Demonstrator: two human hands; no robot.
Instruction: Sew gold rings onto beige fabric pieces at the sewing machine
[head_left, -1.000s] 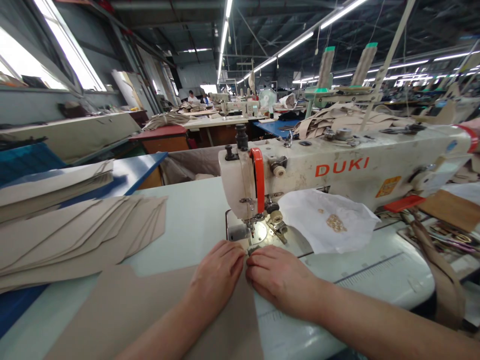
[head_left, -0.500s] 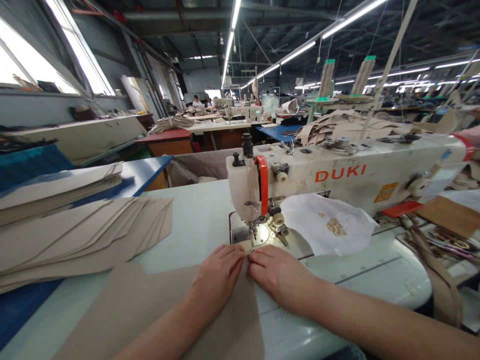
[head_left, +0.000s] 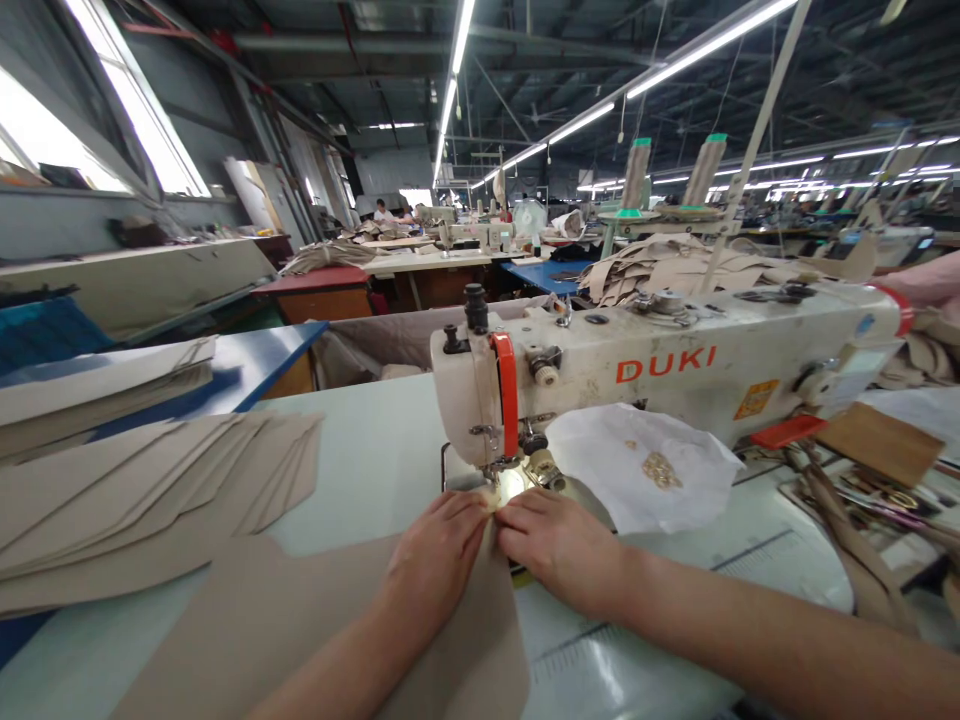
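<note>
A large beige fabric panel [head_left: 315, 610] lies flat on the pale green table, its narrow upper end close to the needle of a white sewing machine [head_left: 577, 365]. My left hand [head_left: 439, 540] is closed on the panel's edge, with thumb and fingertips pinching it. Right beside it, my right hand [head_left: 559, 545] also pinches that edge, its fingertips almost touching the left ones. A small light-coloured bit shows between the fingertips and the presser foot, partly covered by the fingers. The machine's lamp lights the needle plate [head_left: 512, 486].
Stacked beige fabric pieces [head_left: 157, 490] lie to the left. On the right, a white cloth [head_left: 645, 460] bears small gold-coloured pieces [head_left: 660, 470]. Scissors and strips fill a tray [head_left: 862, 520] at far right. Thread cones [head_left: 705, 170] stand behind the machine.
The camera view has shifted a little, so the machine sits lower and further left. Both hands keep their pinch on the fabric and have come slightly closer to the needle.
</note>
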